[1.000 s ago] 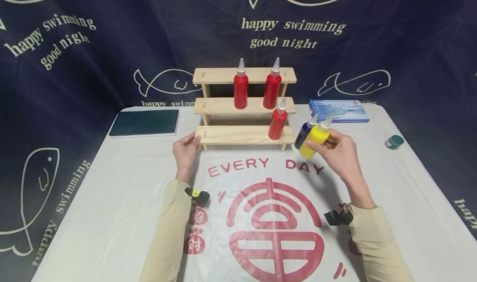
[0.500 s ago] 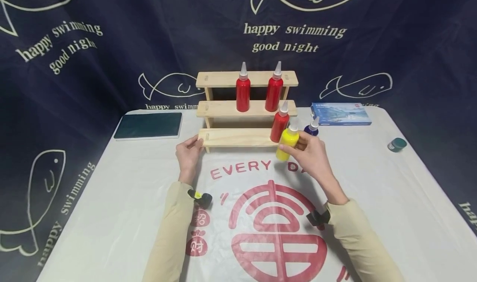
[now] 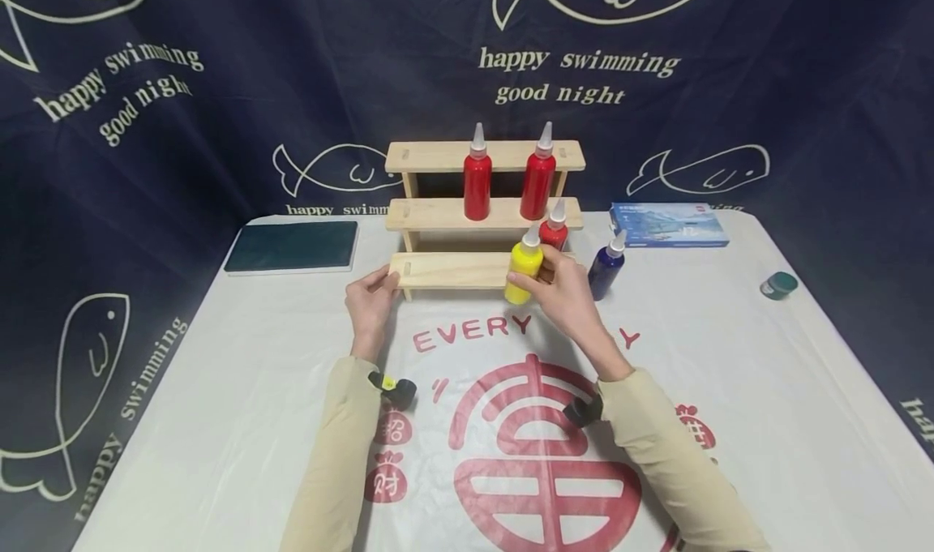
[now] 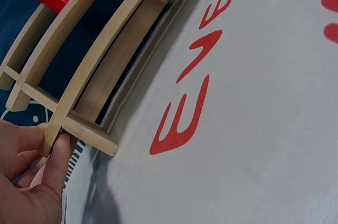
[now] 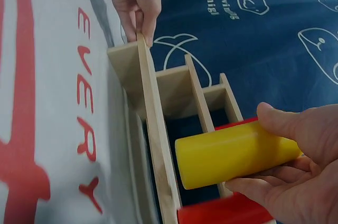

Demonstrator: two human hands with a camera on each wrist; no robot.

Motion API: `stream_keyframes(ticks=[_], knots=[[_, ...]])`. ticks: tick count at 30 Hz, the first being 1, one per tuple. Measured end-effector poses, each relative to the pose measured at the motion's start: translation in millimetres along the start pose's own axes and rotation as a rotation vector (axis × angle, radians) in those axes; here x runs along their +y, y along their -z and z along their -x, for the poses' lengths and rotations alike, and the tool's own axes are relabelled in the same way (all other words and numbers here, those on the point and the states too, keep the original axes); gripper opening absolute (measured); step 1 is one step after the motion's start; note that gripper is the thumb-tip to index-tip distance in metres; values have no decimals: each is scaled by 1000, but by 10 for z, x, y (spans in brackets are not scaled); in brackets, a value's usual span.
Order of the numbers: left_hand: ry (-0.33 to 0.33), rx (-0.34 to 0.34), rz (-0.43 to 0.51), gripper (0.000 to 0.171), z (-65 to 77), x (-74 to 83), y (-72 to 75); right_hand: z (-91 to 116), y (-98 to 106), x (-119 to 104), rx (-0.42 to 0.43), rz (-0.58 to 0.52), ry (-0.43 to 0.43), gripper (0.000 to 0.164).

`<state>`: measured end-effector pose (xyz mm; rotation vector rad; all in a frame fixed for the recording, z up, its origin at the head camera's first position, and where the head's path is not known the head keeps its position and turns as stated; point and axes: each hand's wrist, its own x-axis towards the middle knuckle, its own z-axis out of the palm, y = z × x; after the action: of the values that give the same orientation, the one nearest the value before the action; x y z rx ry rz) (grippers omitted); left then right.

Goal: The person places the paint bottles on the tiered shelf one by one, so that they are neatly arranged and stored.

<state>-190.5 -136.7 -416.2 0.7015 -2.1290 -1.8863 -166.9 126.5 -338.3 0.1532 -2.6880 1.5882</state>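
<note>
My left hand pinches the left end of the lowest step of a three-step wooden shelf; the left wrist view shows thumb and fingers around the board's end. My right hand grips a yellow squeeze bottle with a pale pointed cap, tilted slightly, in front of the lowest step. Behind that hand a red bottle stands at the right of the lowest step, partly hidden. Two more red bottles, one left and one right, stand on the middle step. In the right wrist view the yellow bottle's base points toward the shelf.
A dark blue bottle stands on the table right of the shelf. Behind it lies a blue box. A small dark green jar sits at the far right, and a dark green flat pad lies at the left.
My right hand has carried the yellow bottle leftward, from beside the blue bottle to the front of the lowest step. My left hand keeps its hold on the shelf.
</note>
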Motion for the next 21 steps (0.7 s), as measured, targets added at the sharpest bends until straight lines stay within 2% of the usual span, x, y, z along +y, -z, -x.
stream_keyframes(ticks=[4, 11, 21], knots=[[-8, 1, 4, 32, -4, -6, -4, -86, -106, -55, -13, -29, 8, 46], [-12, 14, -9, 31, -27, -32, -5, -202, -269, -129, 11, -8, 38, 46], [-19, 28, -8, 29, -19, -22, -8, -347, -408, -169, 3, -53, -19, 52]])
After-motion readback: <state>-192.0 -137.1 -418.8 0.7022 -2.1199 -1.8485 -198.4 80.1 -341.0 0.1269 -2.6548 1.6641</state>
